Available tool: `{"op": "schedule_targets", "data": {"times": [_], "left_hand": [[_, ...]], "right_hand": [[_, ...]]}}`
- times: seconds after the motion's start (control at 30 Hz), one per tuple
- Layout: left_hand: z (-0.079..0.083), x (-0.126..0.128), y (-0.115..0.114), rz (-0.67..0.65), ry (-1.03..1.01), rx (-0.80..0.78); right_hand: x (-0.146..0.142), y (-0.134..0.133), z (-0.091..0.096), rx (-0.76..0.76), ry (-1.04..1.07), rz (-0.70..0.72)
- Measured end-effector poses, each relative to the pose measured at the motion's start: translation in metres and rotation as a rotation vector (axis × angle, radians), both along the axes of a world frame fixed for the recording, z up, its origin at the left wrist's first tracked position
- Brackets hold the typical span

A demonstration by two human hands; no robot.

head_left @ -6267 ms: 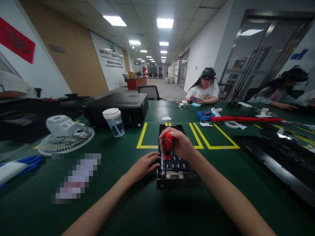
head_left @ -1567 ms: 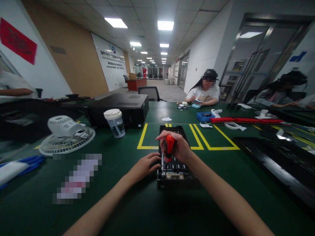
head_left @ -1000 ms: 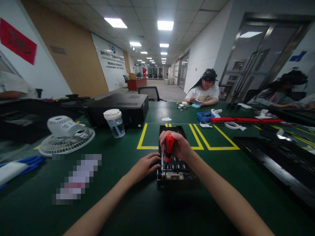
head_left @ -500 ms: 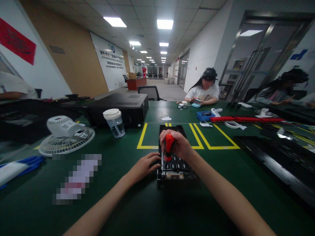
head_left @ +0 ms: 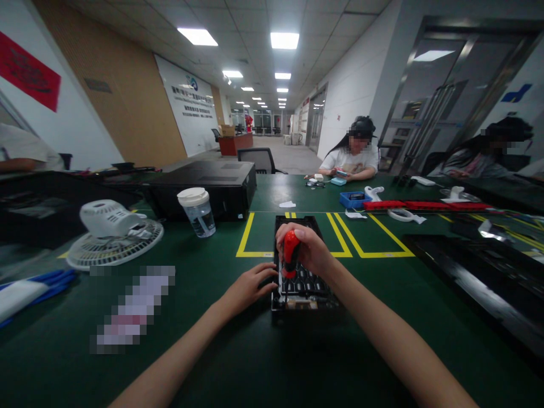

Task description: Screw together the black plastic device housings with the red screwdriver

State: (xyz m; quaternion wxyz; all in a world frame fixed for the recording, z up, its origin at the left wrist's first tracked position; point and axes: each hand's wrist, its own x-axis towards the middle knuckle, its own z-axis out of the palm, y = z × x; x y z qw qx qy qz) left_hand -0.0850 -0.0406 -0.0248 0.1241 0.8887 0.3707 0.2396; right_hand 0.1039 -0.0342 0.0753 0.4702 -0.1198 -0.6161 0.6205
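Observation:
A red and black screwdriver stands nearly upright in my right hand, fingers wrapped round its handle. Its shaft points down at the left side of a black plastic housing with rows of rounded cells and a metallic strip near its front edge. The exact spot under the tip is too small to make out. My left hand lies at the housing's left edge, fingers stretched and slightly apart, fingertips touching the rim. It holds nothing.
Left stand a lidded cup, a white fan, a black case and blue gloves. A long black panel lies right. Behind are a blue tray, red strips and a seated person.
Both hands and the housing stay in place. The screwdriver handle looks slightly turned in my right hand. The seated person's hands have shifted slightly.

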Motion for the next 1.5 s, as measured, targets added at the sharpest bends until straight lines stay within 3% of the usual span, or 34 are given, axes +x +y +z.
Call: {"op": "schedule_targets", "data": {"times": [0.73, 1.5], "left_hand": [[-0.0013, -0.0002, 0.0009, 0.011, 0.014, 0.004], [-0.0021, 0.0001, 0.0014, 0.004, 0.019, -0.011]], "right_hand": [[-0.0001, -0.0011, 0.0004, 0.129, 0.006, -0.170], [-0.0039, -0.0013, -0.0013, 0.198, 0.023, -0.234]]}}
